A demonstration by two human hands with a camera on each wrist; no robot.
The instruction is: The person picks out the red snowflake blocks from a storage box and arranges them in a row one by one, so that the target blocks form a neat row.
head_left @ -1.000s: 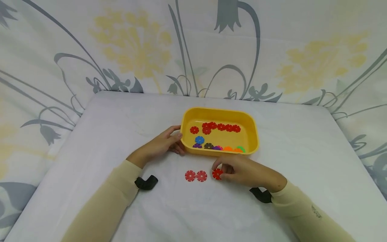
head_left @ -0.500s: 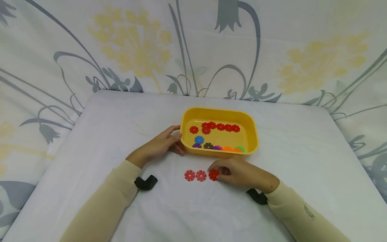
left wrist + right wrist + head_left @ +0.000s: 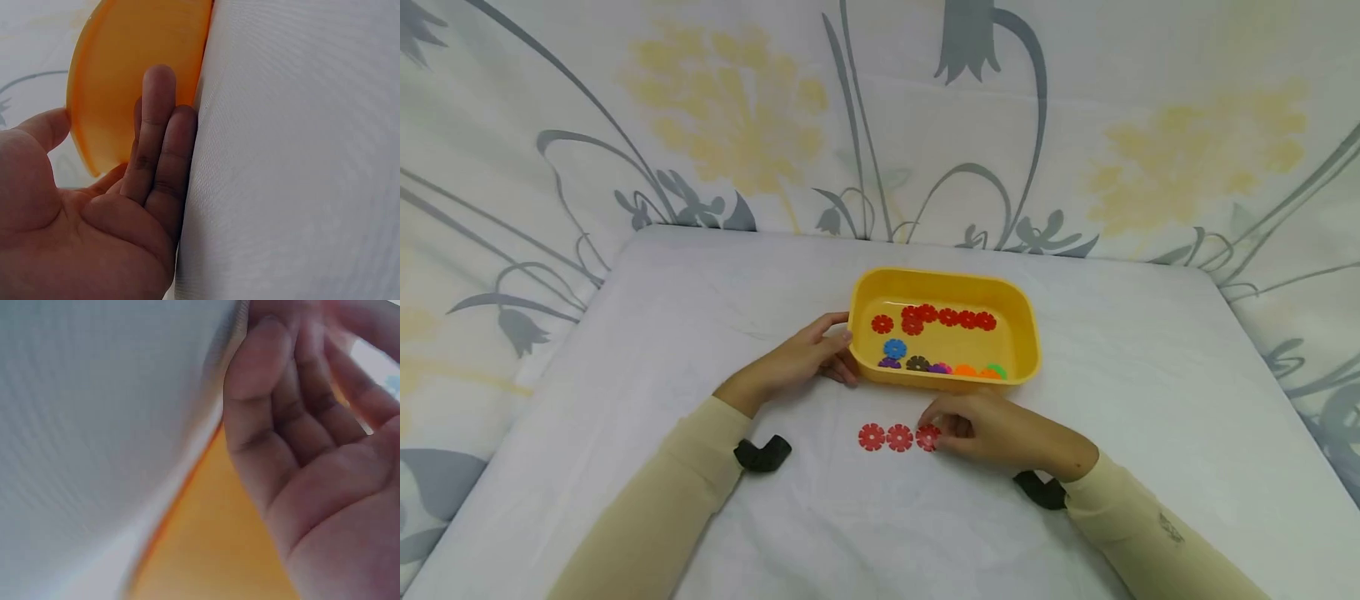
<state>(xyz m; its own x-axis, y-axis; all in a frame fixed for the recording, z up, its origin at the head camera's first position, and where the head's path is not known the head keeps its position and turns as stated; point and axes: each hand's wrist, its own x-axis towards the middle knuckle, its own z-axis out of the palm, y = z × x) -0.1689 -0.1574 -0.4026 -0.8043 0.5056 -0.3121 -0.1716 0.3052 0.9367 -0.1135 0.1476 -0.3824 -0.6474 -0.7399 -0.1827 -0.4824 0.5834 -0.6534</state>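
In the head view a shallow yellow plastic tray (image 3: pixel 940 381) holds several toothed snowflake discs. My left hand (image 3: pixel 801 354) rests against its left end, thumb at the rim; in the left wrist view the left hand (image 3: pixel 119 187) has its fingers mostly straight along the outer wall. In front of the tray, two red snowflake discs (image 3: pixel 872 437) lie side by side. At the right end of this row, my right hand (image 3: pixel 992 429) pinches a third red snowflake disc (image 3: pixel 927 438) by its edges, flat at cloth level. The right wrist view shows curled fingers but no disc.
Red discs (image 3: pixel 948 317) lie along the tray's far part, with a blue disc (image 3: pixel 895 348) and purple, brown, orange and green ones nearer. White cloth (image 3: pixel 820 533) covers the table. Floral fabric (image 3: pixel 910 125) hangs behind and at both sides.
My right hand has moved slightly left with the third red disc, which now lies level with the other two, closer to them. My left hand and the tray have stayed put.
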